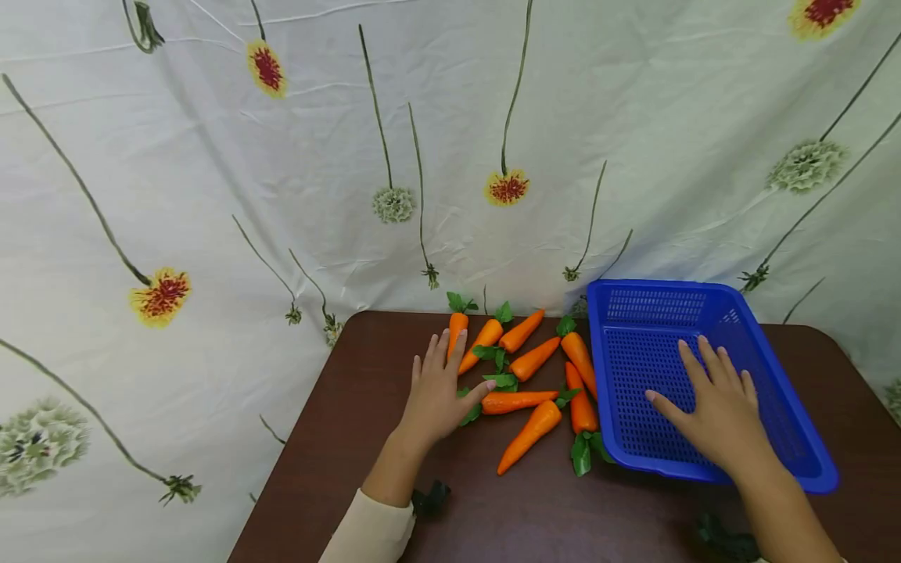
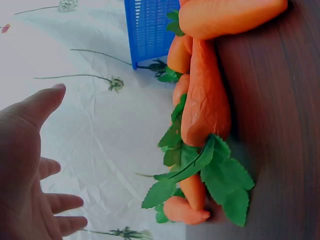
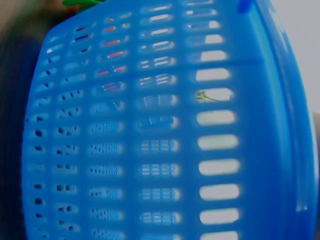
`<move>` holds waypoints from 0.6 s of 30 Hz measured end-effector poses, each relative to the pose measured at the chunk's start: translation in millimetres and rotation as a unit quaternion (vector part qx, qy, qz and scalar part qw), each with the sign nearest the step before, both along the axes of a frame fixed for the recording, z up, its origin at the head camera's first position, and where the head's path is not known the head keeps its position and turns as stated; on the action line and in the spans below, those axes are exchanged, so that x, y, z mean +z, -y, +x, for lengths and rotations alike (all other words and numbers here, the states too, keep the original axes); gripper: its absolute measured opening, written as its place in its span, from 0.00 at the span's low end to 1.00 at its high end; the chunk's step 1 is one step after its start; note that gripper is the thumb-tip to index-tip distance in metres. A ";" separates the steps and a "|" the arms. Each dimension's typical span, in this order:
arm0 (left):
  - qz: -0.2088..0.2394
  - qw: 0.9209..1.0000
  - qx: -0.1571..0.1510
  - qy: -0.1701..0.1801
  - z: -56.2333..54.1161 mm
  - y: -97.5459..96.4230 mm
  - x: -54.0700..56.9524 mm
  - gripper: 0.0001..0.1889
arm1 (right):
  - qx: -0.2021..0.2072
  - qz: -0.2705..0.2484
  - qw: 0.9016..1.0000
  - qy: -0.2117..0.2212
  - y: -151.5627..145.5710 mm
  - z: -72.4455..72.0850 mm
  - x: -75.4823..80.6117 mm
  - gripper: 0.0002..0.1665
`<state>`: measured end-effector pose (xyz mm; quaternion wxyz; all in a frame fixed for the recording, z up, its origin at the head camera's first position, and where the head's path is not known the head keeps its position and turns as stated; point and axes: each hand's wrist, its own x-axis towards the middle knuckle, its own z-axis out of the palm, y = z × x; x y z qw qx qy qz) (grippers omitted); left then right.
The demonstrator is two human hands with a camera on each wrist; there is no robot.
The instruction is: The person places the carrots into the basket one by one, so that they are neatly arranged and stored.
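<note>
Several orange carrots with green leaves lie in a loose group on the dark brown table, among them a carrot [image 1: 533, 435] near the front. My left hand [image 1: 436, 391] hovers over the group's left side, fingers spread and holding nothing. In the left wrist view that hand [image 2: 22, 155] appears at the left, apart from a carrot [image 2: 204, 95] with leaves. To the right of the carrots stands a blue plastic basket [image 1: 637, 375] with perforated walls. Above it is my right hand [image 1: 721, 414], fingers spread, holding nothing. The basket's side wall [image 3: 130, 135] fills most of the right wrist view.
A pale cloth [image 1: 317, 156] printed with flowers hangs behind the table [image 1: 338, 438] and down its left side. The basket's back rim is close to this cloth. Dark objects [image 1: 431, 499] show near the left wrist, partly hidden by the forearm.
</note>
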<state>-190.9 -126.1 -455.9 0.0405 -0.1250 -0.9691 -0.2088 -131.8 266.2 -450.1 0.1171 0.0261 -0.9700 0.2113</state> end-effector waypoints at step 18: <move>0.154 0.986 -0.050 0.035 24.5 -19.2 -20.2 0.27 | -0.072 -0.110 0.990 -0.058 -19.2 30.8 -5.5 0.44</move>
